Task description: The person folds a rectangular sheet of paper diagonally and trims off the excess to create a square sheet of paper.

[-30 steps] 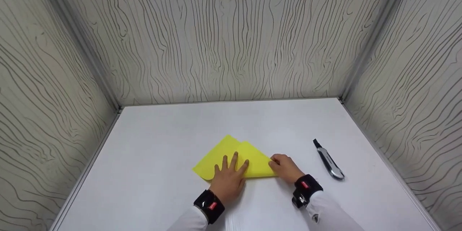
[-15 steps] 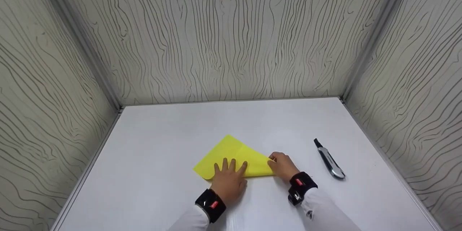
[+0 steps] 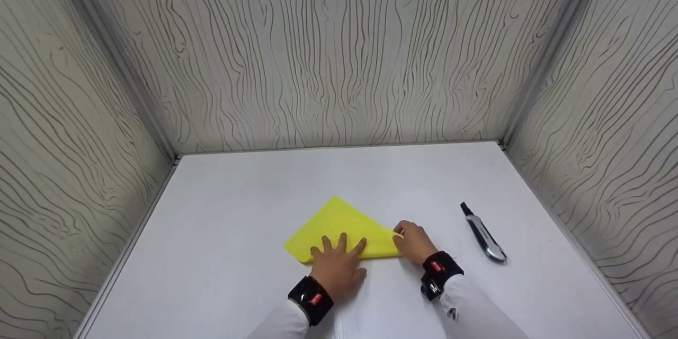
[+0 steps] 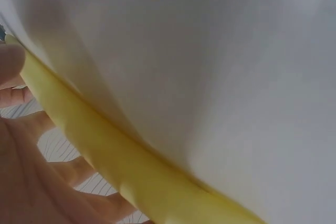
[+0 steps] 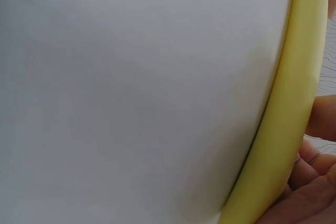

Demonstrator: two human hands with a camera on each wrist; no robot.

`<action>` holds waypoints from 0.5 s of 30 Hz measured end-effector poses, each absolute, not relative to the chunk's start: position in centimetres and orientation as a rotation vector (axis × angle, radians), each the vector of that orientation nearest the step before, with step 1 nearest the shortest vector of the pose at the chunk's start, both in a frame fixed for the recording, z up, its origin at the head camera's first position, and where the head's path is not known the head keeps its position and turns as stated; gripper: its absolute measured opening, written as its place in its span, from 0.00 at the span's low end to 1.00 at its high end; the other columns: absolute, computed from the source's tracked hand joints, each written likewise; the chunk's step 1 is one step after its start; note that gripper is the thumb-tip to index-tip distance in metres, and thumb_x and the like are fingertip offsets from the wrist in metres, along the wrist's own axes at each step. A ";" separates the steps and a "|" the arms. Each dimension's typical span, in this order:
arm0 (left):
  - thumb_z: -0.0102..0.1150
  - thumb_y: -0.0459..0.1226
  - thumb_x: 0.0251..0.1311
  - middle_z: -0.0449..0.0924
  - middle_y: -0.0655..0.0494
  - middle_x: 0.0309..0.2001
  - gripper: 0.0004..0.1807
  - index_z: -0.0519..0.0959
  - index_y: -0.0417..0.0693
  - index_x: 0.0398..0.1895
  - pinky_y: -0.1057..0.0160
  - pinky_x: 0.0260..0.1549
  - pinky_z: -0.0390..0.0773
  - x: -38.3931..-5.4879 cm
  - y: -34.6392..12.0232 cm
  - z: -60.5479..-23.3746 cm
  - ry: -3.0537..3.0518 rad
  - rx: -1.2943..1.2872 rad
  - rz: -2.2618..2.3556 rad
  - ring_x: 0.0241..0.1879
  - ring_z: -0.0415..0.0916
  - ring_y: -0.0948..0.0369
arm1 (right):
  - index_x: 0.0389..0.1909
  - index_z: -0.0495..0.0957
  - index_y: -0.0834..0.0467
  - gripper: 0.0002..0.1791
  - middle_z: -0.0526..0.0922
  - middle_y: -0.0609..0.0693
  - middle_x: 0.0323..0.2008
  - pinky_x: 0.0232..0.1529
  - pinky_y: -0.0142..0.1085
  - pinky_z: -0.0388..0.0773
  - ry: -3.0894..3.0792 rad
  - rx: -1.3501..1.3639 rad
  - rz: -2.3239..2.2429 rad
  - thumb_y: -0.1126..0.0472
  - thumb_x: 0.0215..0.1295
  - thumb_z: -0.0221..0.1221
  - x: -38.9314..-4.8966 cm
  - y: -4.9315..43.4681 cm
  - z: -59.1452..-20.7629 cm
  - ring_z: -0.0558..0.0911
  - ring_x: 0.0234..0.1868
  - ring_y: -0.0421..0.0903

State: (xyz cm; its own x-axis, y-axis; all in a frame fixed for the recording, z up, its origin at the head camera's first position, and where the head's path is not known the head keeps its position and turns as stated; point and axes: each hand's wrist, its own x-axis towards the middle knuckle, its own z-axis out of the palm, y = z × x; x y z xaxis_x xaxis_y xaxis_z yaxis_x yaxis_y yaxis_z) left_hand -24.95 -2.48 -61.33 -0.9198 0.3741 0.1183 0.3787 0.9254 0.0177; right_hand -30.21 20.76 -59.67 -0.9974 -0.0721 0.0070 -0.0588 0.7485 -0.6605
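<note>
A folded sheet of yellow paper [image 3: 339, 220] lies on the white table, its near edge curving up in a rounded fold. My left hand [image 3: 338, 270] presses on the front of the sheet with its fingers spread. In the left wrist view, the fingers [image 4: 73, 170] reach over the rounded yellow fold [image 4: 113, 148]. At the sheet's right corner, my right hand [image 3: 415, 243] pinches the paper between thumb and fingers. The right wrist view shows the fold [image 5: 286, 103] running past that hand's fingers [image 5: 323, 119].
A black and silver utility knife [image 3: 484, 235] lies on the table [image 3: 222, 222] to the right of the right hand. Wood-grain patterned panels [image 3: 339, 53] enclose the table at the back and on both sides.
The upper flap of the paper has come down into line with the layer beneath, so one peak shows instead of two. The left hand has slid slightly nearer me; the right wrist has shifted left.
</note>
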 end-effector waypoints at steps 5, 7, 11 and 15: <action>0.59 0.68 0.69 0.76 0.45 0.74 0.37 0.69 0.80 0.81 0.28 0.53 0.78 -24.8 -2.8 -60.8 -2.979 -0.566 -0.084 0.64 0.77 0.32 | 0.40 0.81 0.64 0.02 0.87 0.58 0.39 0.50 0.49 0.81 2.926 -0.102 -1.096 0.69 0.70 0.63 -30.2 20.7 -59.7 0.82 0.40 0.52; 0.59 0.68 0.68 0.77 0.46 0.73 0.37 0.70 0.80 0.80 0.29 0.52 0.78 -24.7 -2.9 -60.5 -2.969 -0.563 -0.076 0.63 0.77 0.33 | 0.41 0.81 0.64 0.02 0.87 0.57 0.38 0.49 0.48 0.80 2.925 -0.099 -1.102 0.69 0.70 0.63 -30.2 20.8 -59.7 0.81 0.40 0.51; 0.61 0.69 0.66 0.77 0.45 0.71 0.37 0.72 0.79 0.79 0.31 0.49 0.80 -24.6 -2.9 -60.0 -2.973 -0.554 -0.090 0.61 0.78 0.34 | 0.41 0.81 0.64 0.03 0.86 0.56 0.37 0.47 0.46 0.79 2.918 -0.095 -1.109 0.69 0.71 0.62 -30.2 20.8 -59.9 0.79 0.38 0.50; 0.62 0.69 0.65 0.78 0.44 0.69 0.38 0.73 0.78 0.78 0.34 0.45 0.81 -24.4 -3.0 -59.4 -3.000 -0.554 -0.113 0.58 0.79 0.36 | 0.41 0.81 0.64 0.03 0.85 0.55 0.35 0.44 0.45 0.78 2.926 -0.104 -1.114 0.69 0.69 0.62 -30.3 20.8 -59.9 0.78 0.36 0.49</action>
State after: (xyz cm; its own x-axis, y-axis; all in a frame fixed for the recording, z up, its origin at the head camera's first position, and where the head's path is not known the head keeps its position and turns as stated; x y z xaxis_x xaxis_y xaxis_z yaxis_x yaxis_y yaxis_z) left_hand -24.41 -2.98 -59.45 -0.9304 0.3526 0.1003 0.3592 0.9316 0.0563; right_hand -30.27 20.79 -59.93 -0.9978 -0.0653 0.0149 -0.0587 0.7449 -0.6646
